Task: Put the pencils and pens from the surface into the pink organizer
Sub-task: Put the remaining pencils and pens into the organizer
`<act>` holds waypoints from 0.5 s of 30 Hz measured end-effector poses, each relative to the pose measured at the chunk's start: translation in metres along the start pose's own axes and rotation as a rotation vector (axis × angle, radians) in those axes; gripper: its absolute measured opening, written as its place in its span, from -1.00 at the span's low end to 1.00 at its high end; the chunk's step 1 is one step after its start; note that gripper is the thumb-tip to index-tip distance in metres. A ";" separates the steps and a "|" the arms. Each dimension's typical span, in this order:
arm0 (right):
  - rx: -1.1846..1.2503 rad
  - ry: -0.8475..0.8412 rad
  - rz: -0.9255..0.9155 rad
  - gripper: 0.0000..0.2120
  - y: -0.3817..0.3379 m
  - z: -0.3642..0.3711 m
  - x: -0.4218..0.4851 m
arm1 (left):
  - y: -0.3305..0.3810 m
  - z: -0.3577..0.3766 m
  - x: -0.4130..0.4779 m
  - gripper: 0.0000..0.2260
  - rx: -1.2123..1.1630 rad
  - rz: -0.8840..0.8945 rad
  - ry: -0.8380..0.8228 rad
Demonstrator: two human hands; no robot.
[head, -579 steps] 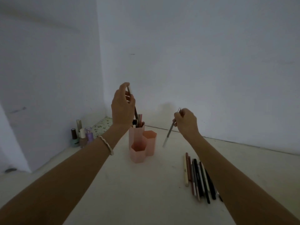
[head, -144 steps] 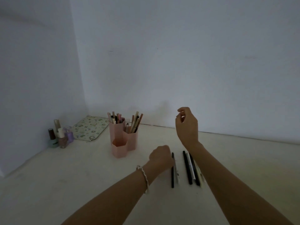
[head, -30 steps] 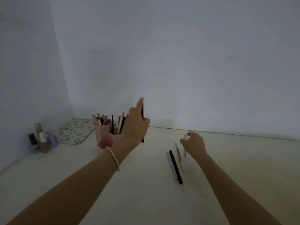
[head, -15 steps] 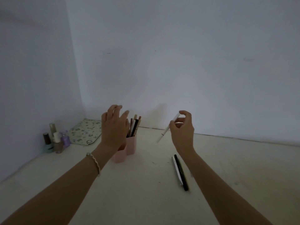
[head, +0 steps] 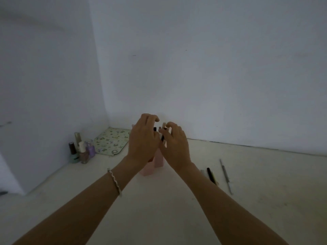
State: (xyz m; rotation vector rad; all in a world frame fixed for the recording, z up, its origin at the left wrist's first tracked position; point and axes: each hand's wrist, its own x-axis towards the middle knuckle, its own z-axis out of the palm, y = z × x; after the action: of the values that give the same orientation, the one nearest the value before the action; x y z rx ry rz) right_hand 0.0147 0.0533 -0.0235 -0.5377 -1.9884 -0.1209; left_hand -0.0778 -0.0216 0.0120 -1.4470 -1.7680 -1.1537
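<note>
The pink organizer (head: pixel 158 160) stands on the surface near the back wall, mostly hidden behind both hands. Several pens and pencils (head: pixel 155 129) stick up from it between the hands. My left hand (head: pixel 144 140) hovers over its left side, fingers loosely curved above the pen tops and gripping nothing. My right hand (head: pixel 175 144) is at its right side and pinches a white pen (head: pixel 162 137) between thumb and curled fingers, held upright over the organizer. On the surface to the right lie a black pen (head: pixel 211 175), a white pen (head: pixel 203 173) and a thin grey pencil (head: pixel 225 175).
Several nail polish bottles (head: pixel 80 152) stand in the left corner by the side wall. A flat patterned pouch (head: pixel 111 141) lies behind the organizer to its left. The white back wall runs close behind.
My right hand has carried the white pen leftward from mid-air to the organizer. My left hand has stayed at the organizer, its fingers now curved over the pen tops.
</note>
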 end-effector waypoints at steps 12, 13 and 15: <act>0.061 0.182 0.425 -0.66 0.093 -0.082 -0.019 | 0.091 0.090 -0.061 -0.67 0.059 -0.436 -1.010; 0.061 0.168 0.458 -0.66 0.101 -0.088 -0.025 | 0.096 0.094 -0.066 -0.67 0.076 -0.435 -1.015; 0.061 0.139 0.514 -0.68 0.113 -0.098 -0.035 | 0.102 0.099 -0.070 -0.67 0.090 -0.438 -0.990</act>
State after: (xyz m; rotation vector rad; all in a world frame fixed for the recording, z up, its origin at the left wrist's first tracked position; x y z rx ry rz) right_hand 0.1562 0.1129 -0.0252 -0.9540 -1.6589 0.2151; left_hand 0.0470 0.0370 -0.0668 -1.7777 -2.8639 -0.5028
